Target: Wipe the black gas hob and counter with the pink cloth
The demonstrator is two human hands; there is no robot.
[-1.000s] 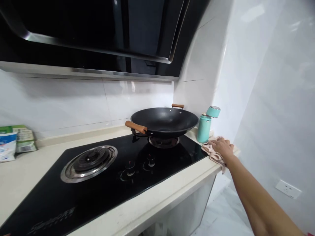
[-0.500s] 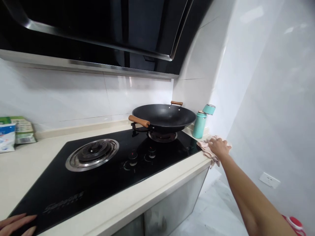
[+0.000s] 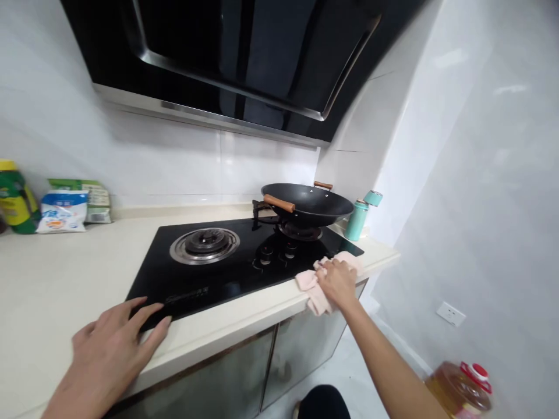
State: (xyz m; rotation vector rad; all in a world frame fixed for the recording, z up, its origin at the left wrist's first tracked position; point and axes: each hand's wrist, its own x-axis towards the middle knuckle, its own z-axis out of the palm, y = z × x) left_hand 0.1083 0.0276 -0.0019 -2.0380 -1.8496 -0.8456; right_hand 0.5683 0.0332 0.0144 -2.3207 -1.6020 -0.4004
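kitchen, wok [image 3: 312,205] on black stove [image 3: 247,273], range hood [image 3: 253,64] above

Has a black wok [image 3: 308,203] near a teal bottle [image 3: 357,222], a range hood [image 3: 244,64] above and a red-capped jug [image 3: 458,387] below.

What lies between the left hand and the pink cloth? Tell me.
The head view shows the black cooktop and pale counter edge between the left hand and cloth.

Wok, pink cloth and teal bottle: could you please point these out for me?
Wok [image 3: 311,201]: head view, inside its bowl.
Pink cloth [image 3: 315,294]: head view, lower left part.
Teal bottle [image 3: 357,222]: head view, middle of its body.
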